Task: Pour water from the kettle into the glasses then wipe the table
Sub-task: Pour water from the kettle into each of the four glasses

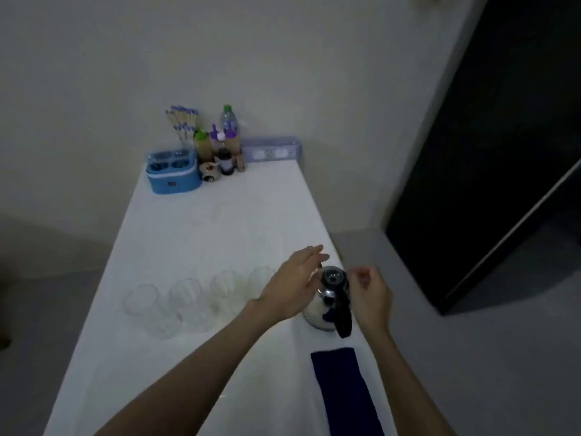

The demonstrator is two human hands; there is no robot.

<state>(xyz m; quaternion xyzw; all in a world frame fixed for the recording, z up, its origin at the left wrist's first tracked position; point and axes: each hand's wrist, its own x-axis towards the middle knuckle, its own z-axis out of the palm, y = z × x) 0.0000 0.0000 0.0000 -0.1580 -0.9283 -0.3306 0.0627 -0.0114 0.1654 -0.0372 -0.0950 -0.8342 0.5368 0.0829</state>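
Right hand [369,289] half-curled, empty, just beside kettle [330,302] handle. Left hand [294,283] open, fingers spread near lid, holding nothing. Blue cloth [344,388] nearer me on tabletop [188,234]. Glasses [188,297] left of kettle, apparently empty. Pouring not begun; next: grip handle, lift.

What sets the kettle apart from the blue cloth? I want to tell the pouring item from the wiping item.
The kettle is shiny metal with a black handle and stands upright; the blue cloth is dark, soft and lies flat as a long folded strip. The kettle sits between the left hand and right hand; the cloth lies untouched, nearer the person. Both rest along the table's right side.
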